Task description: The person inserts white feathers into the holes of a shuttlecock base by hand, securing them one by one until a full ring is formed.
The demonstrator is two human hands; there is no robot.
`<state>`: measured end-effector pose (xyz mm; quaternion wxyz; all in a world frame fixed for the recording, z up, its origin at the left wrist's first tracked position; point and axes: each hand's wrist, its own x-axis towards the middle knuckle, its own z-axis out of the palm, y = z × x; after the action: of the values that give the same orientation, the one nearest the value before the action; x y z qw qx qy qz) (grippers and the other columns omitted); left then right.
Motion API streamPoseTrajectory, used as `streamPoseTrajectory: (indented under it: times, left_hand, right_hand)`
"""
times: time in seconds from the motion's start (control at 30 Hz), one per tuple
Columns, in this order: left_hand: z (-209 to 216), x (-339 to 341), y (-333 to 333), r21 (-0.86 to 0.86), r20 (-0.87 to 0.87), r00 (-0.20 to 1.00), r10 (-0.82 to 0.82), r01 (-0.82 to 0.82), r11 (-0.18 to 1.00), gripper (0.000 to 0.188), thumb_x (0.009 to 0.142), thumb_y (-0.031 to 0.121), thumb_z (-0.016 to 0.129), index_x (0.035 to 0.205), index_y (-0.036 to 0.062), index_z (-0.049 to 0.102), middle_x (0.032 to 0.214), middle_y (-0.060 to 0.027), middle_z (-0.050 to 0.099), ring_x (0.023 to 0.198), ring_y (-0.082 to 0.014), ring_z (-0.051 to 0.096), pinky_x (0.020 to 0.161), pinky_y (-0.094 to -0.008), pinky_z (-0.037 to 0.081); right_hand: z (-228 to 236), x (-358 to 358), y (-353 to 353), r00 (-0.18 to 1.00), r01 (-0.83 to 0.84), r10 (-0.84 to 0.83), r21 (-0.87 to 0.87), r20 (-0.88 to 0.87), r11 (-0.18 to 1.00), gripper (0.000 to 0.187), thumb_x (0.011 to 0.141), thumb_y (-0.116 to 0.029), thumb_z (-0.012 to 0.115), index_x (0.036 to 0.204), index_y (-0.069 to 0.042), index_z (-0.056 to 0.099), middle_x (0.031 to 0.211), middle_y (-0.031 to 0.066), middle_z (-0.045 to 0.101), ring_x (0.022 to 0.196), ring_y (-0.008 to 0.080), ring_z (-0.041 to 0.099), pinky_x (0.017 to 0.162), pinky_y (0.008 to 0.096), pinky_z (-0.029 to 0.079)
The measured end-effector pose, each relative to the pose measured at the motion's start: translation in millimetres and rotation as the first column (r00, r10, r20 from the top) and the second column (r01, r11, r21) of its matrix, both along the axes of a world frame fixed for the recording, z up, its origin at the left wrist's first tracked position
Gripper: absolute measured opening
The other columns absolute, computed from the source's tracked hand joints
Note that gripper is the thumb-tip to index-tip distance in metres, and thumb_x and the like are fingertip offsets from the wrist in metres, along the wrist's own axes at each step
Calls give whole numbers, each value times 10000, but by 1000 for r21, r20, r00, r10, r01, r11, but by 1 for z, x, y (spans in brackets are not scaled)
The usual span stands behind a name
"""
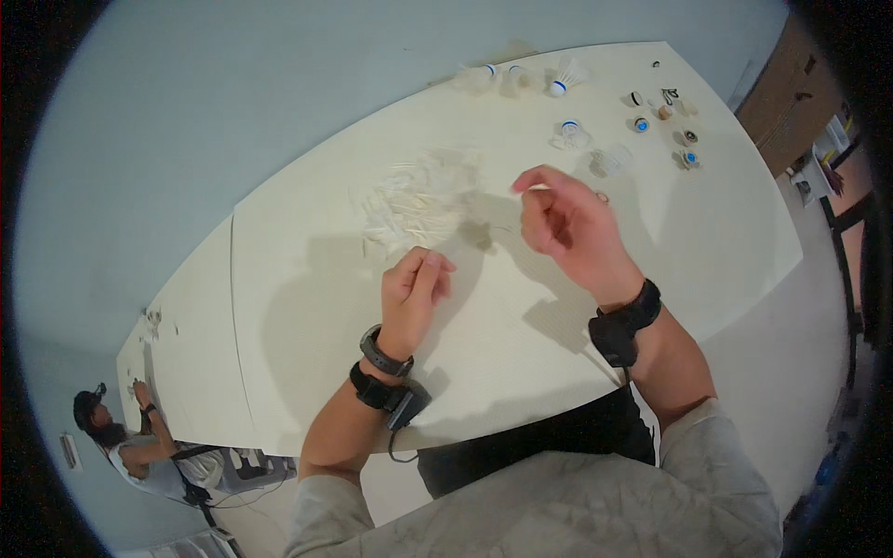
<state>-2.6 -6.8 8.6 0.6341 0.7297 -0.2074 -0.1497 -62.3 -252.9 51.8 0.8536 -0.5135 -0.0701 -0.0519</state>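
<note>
Along a white, straight-seamed desk (726, 223) against a pale wall, a co-worker (153, 456) in a dark cap sits at the left end while another person works bare-handed toward the right. The right hand (579, 228), blurred, is curled with its forefinger bent; whether it pinches anything cannot be told. The left hand (409, 290), closer to the front edge, has its thumb pressed against curled fingers, anything between them hidden. Just beyond it, toward the back edge, lies a loose heap of slim whitish strips (414, 206). White feathered shuttlecocks with blue bands (567, 76) line the back edge, the right-hand one looking whole; two clear, cup-shaped pieces (611, 160) lie in front of them. Toward the back right corner sit small round caps, some blue-topped (641, 125), and a thin black looped piece (670, 95). The work appears partway along: strips heaped and caps set apart, the back-edge shuttlecocks apparently left to do
</note>
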Motion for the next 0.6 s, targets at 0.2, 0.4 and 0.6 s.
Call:
streamPoseTrajectory:
  times: [0.2, 0.4, 0.6]
  left_hand:
    - [0, -2, -1, 44, 21, 1000, -8, 7, 999, 277, 1061, 205, 470, 916, 27, 623, 677, -10, 571, 606, -55, 464, 555, -219, 360]
    - [-2, 1, 1, -35, -4, 1000, 6, -6, 999, 281, 1050, 191, 512, 883, 15, 654, 631, 2, 565, 555, -37, 425, 512, -215, 324]
    - [2, 0, -3, 59, -3, 1000, -25, 25, 998, 290, 1065, 223, 469, 917, 29, 626, 684, -4, 573, 618, -52, 466, 568, -213, 361]
  right_hand:
    - [-4, 3, 14, 948, 307, -201, -876, 247, 372, 203, 906, -246, 655, 824, -66, 700, 697, 101, 680, 554, 273, 612, 550, 387, 481]
    - [-14, 11, 3, 809, 476, -401, -879, 430, 18, 158, 875, -253, 674, 897, -105, 721, 928, 106, 707, 801, 286, 670, 685, 407, 538]
    - [-15, 16, -55, 367, 438, -422, -554, 829, -708, 333, 859, -237, 713, 1173, -137, 669, 1182, 64, 664, 1073, 272, 628, 819, 391, 532]
